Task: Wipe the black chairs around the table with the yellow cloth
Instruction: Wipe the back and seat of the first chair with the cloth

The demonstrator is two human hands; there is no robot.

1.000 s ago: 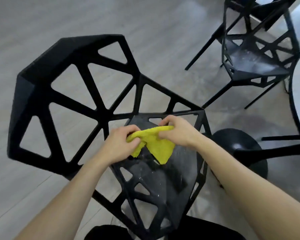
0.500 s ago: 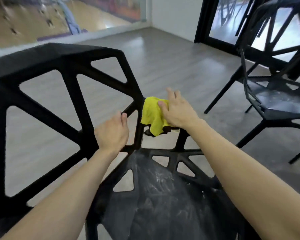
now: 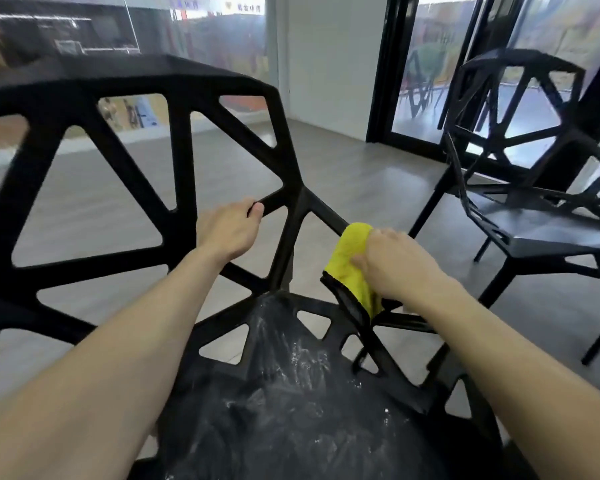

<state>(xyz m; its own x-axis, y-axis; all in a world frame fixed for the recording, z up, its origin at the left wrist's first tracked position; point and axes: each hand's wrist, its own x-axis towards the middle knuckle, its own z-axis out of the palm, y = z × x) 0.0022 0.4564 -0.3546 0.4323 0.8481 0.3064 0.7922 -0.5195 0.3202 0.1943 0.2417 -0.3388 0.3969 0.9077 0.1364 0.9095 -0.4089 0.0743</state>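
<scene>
A black lattice chair (image 3: 174,109) fills the near view, its dusty, white-streaked seat (image 3: 291,393) below my arms. My left hand (image 3: 227,230) grips a slanted bar of the backrest, fingers curled around it. The yellow cloth (image 3: 352,258) is wrapped over the sloping side bar at the right edge of the backrest, and my right hand (image 3: 395,268) is closed on it, pressing it to the bar. The cloth's dark-edged lower end hangs beside the bar.
A second black lattice chair (image 3: 534,216) stands to the right on the grey wood floor (image 3: 361,181). Beyond it are black-framed glass doors (image 3: 423,74) and a white wall (image 3: 326,53); glass panels run along the back left.
The view has tilted up. My right hand has slid the cloth down along the side bar toward the seat. My left hand has shifted its grip to a higher backrest bar.
</scene>
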